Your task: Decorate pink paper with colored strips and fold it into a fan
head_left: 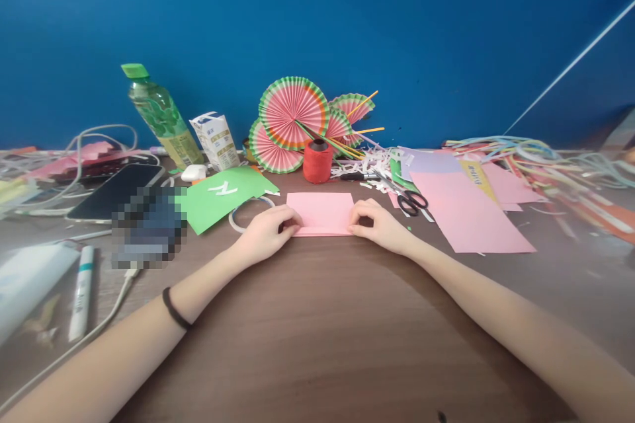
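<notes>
Lettering on the desk (317, 317); none is legible with certainty. White, upright cardboard drink carton (216, 140): small characters on its front, too fine to decipher. Flat yellow paper strip (479, 180) among the pink sheets (466, 211): a row of characters along its length, unreadable at this scale. White cylindrical marker with a teal band (81, 294): blurred lettering along the barrel. Green-capped clear plastic bottle (161, 112): label print indistinct.

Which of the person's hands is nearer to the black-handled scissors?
The right. The right hand, at the right edge of the pink paper, is just left of the scissors; the left hand, at the paper's left edge, is farther away, across the paper.
</notes>
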Demonstrator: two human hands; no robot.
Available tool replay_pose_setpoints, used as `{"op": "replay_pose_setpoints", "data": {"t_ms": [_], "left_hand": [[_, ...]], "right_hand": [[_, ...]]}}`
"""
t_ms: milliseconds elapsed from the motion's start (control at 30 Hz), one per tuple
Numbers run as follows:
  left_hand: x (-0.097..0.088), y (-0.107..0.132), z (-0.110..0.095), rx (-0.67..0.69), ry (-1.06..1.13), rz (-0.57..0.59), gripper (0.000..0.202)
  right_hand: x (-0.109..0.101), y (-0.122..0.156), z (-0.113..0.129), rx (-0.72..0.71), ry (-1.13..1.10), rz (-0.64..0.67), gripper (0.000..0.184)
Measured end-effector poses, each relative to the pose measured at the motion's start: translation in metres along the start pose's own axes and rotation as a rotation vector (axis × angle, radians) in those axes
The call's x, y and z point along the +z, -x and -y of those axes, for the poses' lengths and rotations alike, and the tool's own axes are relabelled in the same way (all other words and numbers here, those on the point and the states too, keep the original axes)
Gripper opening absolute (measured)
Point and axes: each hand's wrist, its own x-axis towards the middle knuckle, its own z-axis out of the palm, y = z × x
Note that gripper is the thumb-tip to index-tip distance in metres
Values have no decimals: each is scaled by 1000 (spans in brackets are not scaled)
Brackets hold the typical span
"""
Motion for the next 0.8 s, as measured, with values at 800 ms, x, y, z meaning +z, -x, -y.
{"op": "replay_pose_setpoints", "data": {"t_ms": [800], "left_hand": [[-3,1,-3,50,-28,20,12]], "right_hand": [[0,2,-1,-26,89,51,15]]}}
